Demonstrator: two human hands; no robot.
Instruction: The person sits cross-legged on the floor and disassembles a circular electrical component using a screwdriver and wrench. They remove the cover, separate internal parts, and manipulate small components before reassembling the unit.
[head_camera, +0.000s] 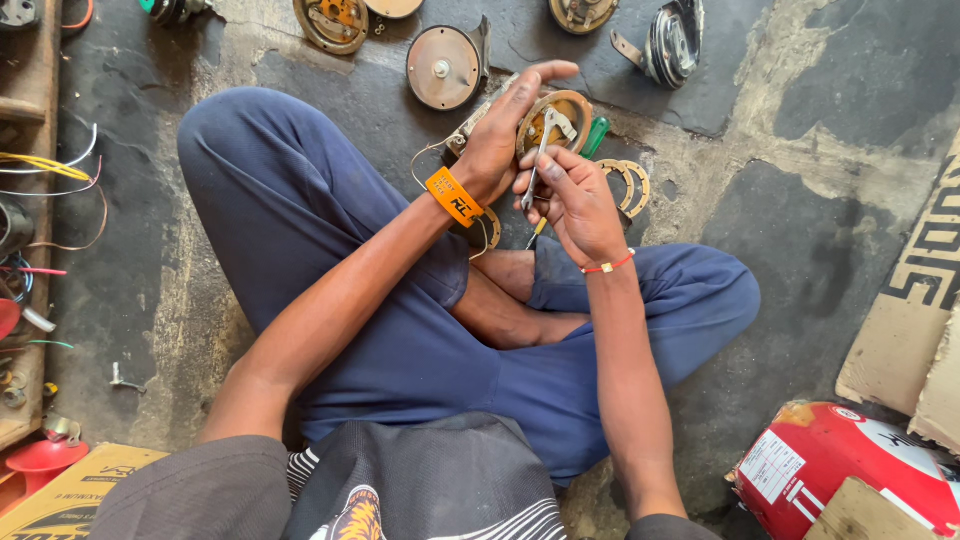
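The left hand (497, 135) has its grip closed around a round metal horn (556, 122), held above the crossed legs (420, 330) near the middle of the scene. The right hand (572, 195) pinches a thin metal tool (538, 160), its tip touching the horn's face. More discs (443, 67) lie on the floor (800, 230) beyond, and ring gaskets (628, 183) just right of the hands.
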